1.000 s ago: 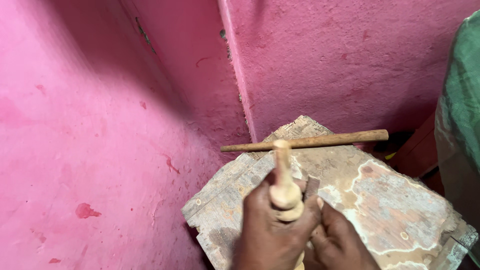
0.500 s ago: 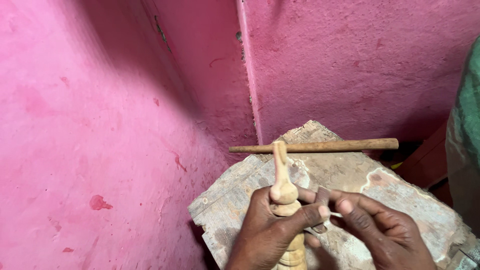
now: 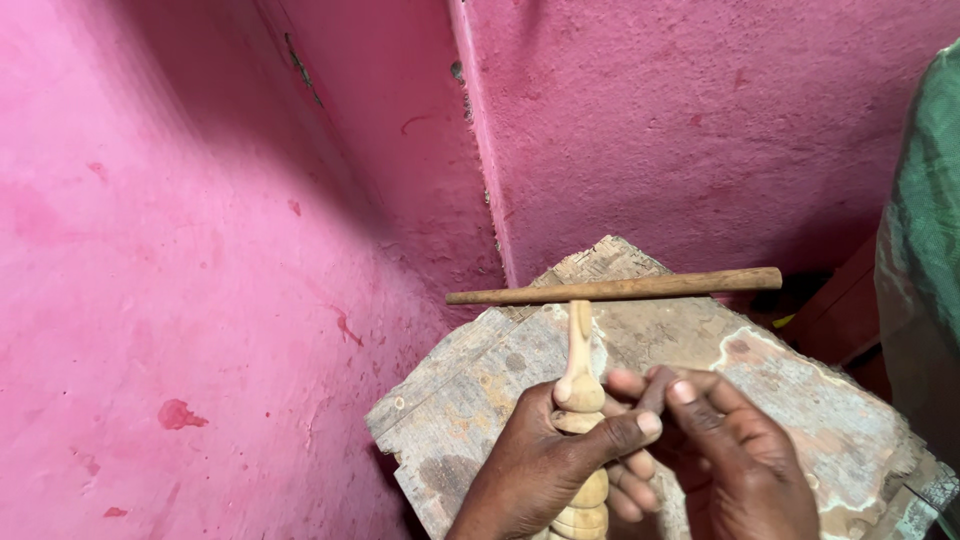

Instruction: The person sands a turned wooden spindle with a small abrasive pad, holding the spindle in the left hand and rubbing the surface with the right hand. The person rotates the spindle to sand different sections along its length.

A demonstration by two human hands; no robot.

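Note:
My left hand (image 3: 545, 465) grips a pale turned wooden piece (image 3: 578, 385) with stacked rounded sections and a slim neck pointing up and away. My right hand (image 3: 735, 455) is close beside it on the right, pinching a small dark strip (image 3: 656, 390) between thumb and fingers, its tip against the carved piece. Both hands hover over a worn wooden block (image 3: 800, 400) with white-stained patches.
A long brown wooden stick (image 3: 615, 290) lies across the far edge of the block. Rough pink walls (image 3: 200, 300) meet in a corner right behind it. Green cloth (image 3: 925, 250) hangs at the right edge, over a dark gap and a reddish board.
My right hand has come out from behind the left and now shows beside the carved piece, holding the small strip. The view has shifted slightly.

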